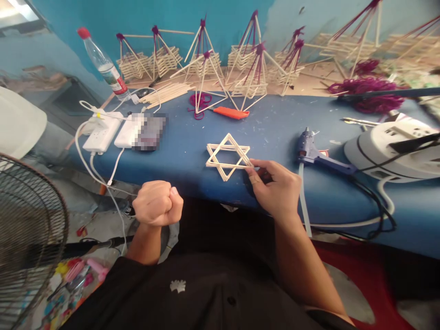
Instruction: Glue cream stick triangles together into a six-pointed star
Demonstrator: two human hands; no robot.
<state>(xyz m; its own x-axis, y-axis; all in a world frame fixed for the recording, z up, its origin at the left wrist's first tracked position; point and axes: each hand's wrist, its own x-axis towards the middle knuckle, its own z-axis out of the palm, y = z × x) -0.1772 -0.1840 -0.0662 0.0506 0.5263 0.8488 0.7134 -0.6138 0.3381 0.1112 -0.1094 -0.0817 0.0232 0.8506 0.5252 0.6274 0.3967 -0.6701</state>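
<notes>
My right hand (275, 185) pinches the right-hand corner of a six-pointed star made of stacked wooden sticks (227, 166). The star is at the front of the blue tabletop (172, 158); whether it rests fully on the surface I cannot tell. My left hand (157, 204) is a closed fist held in front of the table's near edge. No stick or other thing sticks out of it, and the inside of the fist is hidden. To the right of my right hand lies a blue glue gun (311, 149) with a pale glue stick (304, 201) in its back end.
Several stick frames with purple yarn tops (259, 48) stand along the wall. An orange-handled cutter (231, 113), loose sticks (168, 94), purple yarn (371, 91) and a bottle (108, 68) lie or stand behind. White power strips (103, 130) are left, a round white power unit (388, 151) right, a fan (30, 238) lower left.
</notes>
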